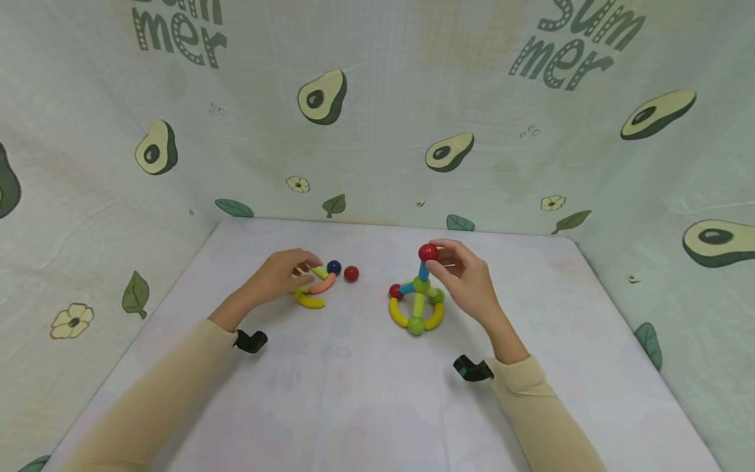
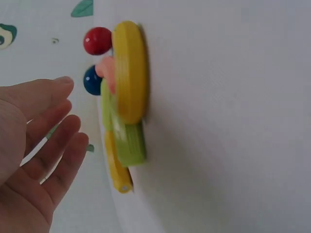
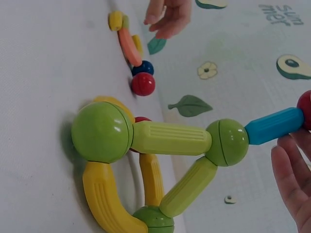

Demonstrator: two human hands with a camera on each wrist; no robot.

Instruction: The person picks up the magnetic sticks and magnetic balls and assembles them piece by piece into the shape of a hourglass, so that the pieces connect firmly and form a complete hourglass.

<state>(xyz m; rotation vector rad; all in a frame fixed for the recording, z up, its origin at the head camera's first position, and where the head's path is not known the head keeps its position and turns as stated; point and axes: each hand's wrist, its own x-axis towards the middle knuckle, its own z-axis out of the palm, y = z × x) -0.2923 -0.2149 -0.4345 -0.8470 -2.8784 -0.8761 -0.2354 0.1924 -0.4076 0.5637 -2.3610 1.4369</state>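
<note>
Beside the left hand, sticks and two balls

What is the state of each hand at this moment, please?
Left hand: open, holding nothing, near the curved orange stick.
Right hand: closed, holding the red ball on top of the blue stick.

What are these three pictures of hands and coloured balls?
These are a person's left hand and right hand, not a machine. The big picture comes from a camera on their head; each smaller one comes from a camera on a wrist. On the table stands a toy of balls and sticks. To its left lie loose sticks, a blue ball and a red ball. The right hand pinches another red ball atop the toy. The left hand holds nothing, near the loose sticks.
</note>
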